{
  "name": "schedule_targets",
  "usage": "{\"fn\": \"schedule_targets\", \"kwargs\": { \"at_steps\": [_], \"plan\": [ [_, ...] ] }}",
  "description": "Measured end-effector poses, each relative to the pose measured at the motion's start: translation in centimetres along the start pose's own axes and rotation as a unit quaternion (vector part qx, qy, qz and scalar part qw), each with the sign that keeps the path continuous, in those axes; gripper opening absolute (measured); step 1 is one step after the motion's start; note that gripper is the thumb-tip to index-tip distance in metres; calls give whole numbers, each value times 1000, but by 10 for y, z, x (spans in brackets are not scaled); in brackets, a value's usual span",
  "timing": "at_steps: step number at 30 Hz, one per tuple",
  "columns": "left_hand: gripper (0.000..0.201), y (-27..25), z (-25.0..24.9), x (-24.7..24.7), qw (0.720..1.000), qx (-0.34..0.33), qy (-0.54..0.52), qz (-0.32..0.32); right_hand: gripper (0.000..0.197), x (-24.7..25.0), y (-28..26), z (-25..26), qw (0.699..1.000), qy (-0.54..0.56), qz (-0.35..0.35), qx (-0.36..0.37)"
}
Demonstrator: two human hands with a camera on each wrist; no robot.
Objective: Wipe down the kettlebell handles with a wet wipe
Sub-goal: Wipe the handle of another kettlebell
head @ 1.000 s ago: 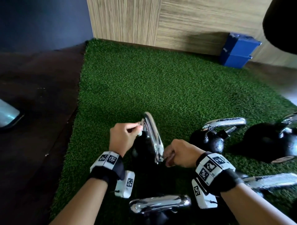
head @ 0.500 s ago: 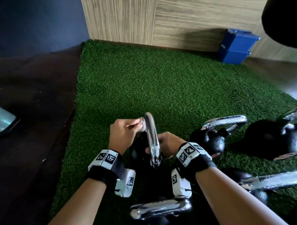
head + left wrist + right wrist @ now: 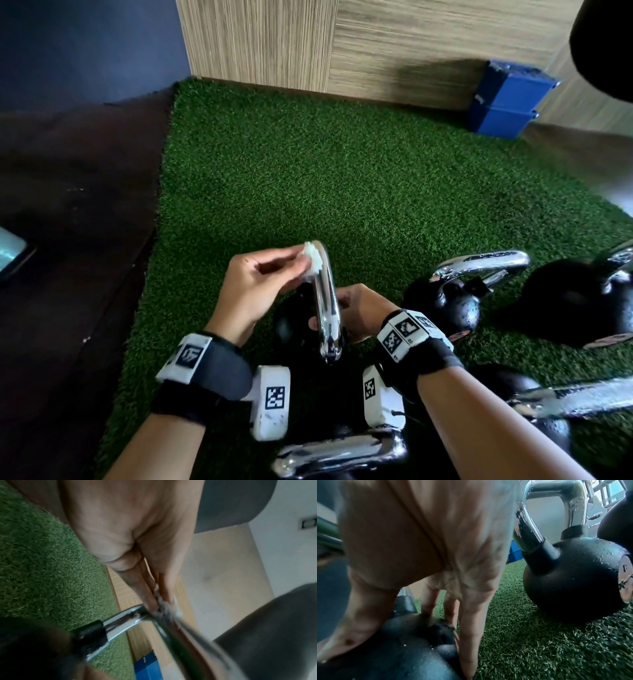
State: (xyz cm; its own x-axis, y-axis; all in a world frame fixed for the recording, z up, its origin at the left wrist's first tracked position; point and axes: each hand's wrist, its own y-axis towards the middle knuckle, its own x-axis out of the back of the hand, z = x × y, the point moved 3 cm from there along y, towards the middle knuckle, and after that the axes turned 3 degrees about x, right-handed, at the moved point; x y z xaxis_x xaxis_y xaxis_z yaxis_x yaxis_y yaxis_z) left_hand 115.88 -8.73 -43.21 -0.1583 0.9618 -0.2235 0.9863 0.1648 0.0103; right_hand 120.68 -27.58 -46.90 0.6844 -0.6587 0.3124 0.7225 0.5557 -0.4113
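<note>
In the head view, the chrome handle [image 3: 327, 301] of the nearest kettlebell is taken as the landmark. A bunched white wet wipe [image 3: 312, 257] is pinched between thumb and fingertips of the left hand [image 3: 255, 291] and is pressed against the far top bend of that handle. A second ago the same pinch was held lower on the left of the handle, so the wipe has been carried up to the bend; the left side is judged to be covered, with the top bar and right side still to be done. The right hand [image 3: 363, 317] is now seen just right of the handle and lower, whereas a second ago it was closed at the near base of the handle. Other kettlebells [image 3: 455, 301] are seen to the right and nearer the person, on green turf [image 3: 342, 178]; their handles are judged not yet reached.

In the left wrist view, the wipe [image 3: 164, 606] is seen squeezed between the fingers [image 3: 149, 588] right at the handle corner [image 3: 135, 616].

In the right wrist view, the right hand's fingers [image 3: 471, 615] are spread, nearly straight, and rested on the black kettlebell body [image 3: 412, 642]; nothing is gripped, so the bell is judged to be steadied.
</note>
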Motion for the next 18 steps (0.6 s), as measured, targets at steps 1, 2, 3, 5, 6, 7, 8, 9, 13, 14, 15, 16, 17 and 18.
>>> {"fn": "schedule_targets", "kwargs": {
  "at_steps": [1, 2, 3, 5, 6, 7, 8, 9, 13, 14, 15, 16, 17, 18],
  "plan": [
    [38, -6, -1, 1, 1000, 13, 6, 16, 31, 0, 0, 0, 1000, 3, -1, 3],
    [40, -12, -3, 1, 999, 30, 4, 30, 30, 0, 0, 0, 1000, 3, -3, 8],
    [38, -17, -6, 1, 998, 44, -2, 38, 29, 0, 0, 0, 1000, 1, -5, 11],
    [31, -20, -11, 1, 998, 46, 1, 35, 28, -1, 1, -2, 1000, -5, -13, 13],
    [28, -21, -14, -1, 998, 44, 11, 33, 28, -1, 2, -3, 1000, -5, -15, 12],
    [27, -22, -17, -2, 998, 44, 22, 33, 27, -2, 3, -5, 1000, -3, -15, 12],
    [28, -24, -18, -2, 997, 52, 31, 38, 24, -2, 4, -7, 1000, 0, -14, 13],
    [29, -27, -18, -2, 996, 69, 36, 49, 20, -3, 5, -8, 1000, -2, -17, 13],
    [23, -43, -20, -1, 983, 117, 61, 130, 19, -2, 8, -12, 999, -27, -24, 5],
    [23, -46, -20, 0, 982, 104, 78, 135, 20, -2, 9, -12, 999, -37, -26, -2],
    [25, -49, -21, 1, 982, 88, 100, 131, 21, -2, 11, -13, 998, -47, -29, -8],
    [28, -52, -20, 1, 982, 76, 117, 124, 22, -1, 12, -13, 998, -55, -33, -13],
    [29, -56, -18, 1, 982, 70, 128, 120, 22, -1, 12, -13, 997, -61, -36, -14],
    [28, -60, -15, 0, 981, 70, 129, 124, 20, -1, 12, -13, 997, -62, -36, -13]
  ]
}}
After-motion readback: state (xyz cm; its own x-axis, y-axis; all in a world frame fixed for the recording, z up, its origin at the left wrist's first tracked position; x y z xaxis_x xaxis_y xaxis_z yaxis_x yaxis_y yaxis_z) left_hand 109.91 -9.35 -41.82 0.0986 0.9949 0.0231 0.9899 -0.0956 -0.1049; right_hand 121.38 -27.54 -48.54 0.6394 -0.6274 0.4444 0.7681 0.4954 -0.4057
